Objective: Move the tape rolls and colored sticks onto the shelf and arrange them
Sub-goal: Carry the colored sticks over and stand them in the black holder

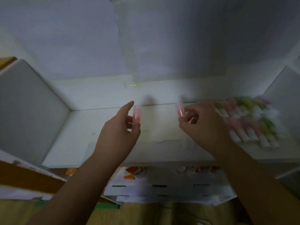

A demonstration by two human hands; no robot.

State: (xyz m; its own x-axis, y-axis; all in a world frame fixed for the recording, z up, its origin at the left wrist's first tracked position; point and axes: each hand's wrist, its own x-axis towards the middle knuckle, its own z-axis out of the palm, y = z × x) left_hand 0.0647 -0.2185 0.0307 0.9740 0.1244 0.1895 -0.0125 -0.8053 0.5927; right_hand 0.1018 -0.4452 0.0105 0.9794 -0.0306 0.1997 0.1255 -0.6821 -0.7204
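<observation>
My left hand (121, 127) pinches a pink stick (136, 113) between thumb and fingers, held upright over the middle of the white shelf (103, 132). To its right, my right hand (204, 125) pinches another pink stick (180, 111), also nearly upright. Several colored sticks (250, 124) with white ends, pink, green and yellow, lie in rows on the shelf's right part, just beside my right hand. The picture is blurred. No tape roll can be made out.
The shelf compartment has a white side wall (27, 108) at the left and another at the right. Below the shelf's front edge lies a lower level with orange items (134, 172) and white boxes (162, 187). A wooden floor shows at the bottom.
</observation>
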